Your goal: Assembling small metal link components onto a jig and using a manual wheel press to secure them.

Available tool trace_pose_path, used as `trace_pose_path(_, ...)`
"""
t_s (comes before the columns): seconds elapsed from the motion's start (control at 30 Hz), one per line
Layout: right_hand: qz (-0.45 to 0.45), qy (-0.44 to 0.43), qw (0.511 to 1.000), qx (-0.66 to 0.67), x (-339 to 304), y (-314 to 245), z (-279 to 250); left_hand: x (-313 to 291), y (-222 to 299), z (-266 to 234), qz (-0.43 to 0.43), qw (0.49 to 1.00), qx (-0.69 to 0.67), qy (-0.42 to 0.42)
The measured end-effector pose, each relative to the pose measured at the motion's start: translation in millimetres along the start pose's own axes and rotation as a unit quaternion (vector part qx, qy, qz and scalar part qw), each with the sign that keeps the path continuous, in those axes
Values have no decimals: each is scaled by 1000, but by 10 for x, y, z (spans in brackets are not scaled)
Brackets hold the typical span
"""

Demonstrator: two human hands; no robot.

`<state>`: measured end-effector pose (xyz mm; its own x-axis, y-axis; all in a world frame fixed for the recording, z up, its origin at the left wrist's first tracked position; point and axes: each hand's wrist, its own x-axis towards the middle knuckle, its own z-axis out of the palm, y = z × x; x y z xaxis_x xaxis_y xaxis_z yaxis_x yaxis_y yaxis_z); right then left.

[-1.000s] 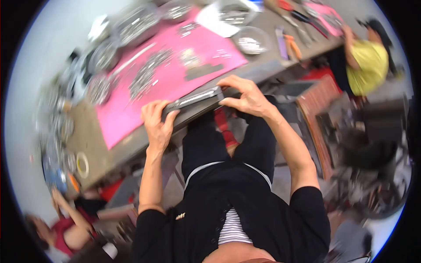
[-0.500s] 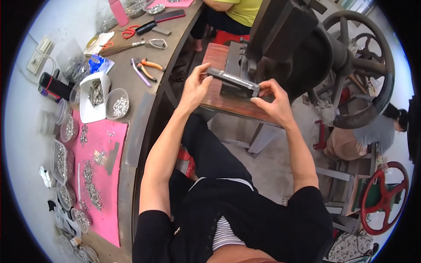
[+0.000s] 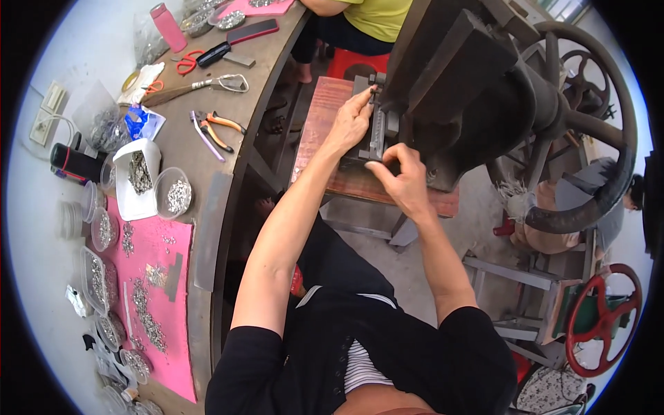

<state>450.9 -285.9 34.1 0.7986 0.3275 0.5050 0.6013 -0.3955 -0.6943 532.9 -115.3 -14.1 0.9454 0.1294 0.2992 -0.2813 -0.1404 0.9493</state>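
A narrow dark metal bar (image 3: 377,133) with a lighter strip along its top lies lengthwise in the bed of a heavy black press (image 3: 462,90). At its far end are the fingertips of my left hand (image 3: 351,123), the fingers closed together. My right hand (image 3: 402,177) pinches the near end, its thumb stretched toward the bar and the other fingers curled. Beneath the press is a reddish-brown wooden stand (image 3: 319,111).
A large handwheel (image 3: 622,131) juts from the press at right. On the left bench (image 3: 235,104) are pliers (image 3: 218,131), red scissors (image 3: 187,62) and a pink mat (image 3: 181,277) with small metal pieces. A person in yellow (image 3: 373,24) sits beyond; another person is behind the wheel.
The bar has turned from crosswise and raised to lengthwise in the press bed. Both hands moved with it, the left farther forward, the right nearer me.
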Motion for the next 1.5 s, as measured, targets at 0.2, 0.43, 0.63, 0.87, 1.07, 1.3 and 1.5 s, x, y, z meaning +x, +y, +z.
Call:
trace_pose_path(0.2, -223, 428, 841, -245, -307, -603, -1790, -397, 406, -188, -4, 999, -27, -38)
trace_pose_path(0.43, 17, 403, 913, 60, -567, 332, -2254, -822, 415, -238, 68, 981, 156, -91)
trace_pose_path(0.63, 95, 316, 943, -33, -180, -475, -2888, -755, 380, -184, 81, 975, 189, -88)
trace_pose_path(0.87, 179, 119, 974, -77, 995, -831, -3997, -541, 433, -49, 94, 961, 241, -98)
trace_pose_path(1.07, 188, 141, 971, -41, 1241, -949, -3930, -495, 434, -24, 88, 962, 239, -103)
trace_pose_path(1.3, -4, 357, 930, -88, -109, -336, -2761, -489, 418, -69, 83, 958, 254, -102)
trace_pose_path(1.5, 155, 191, 954, -171, 552, -803, -3651, -494, 376, -20, 102, 961, 240, -91)
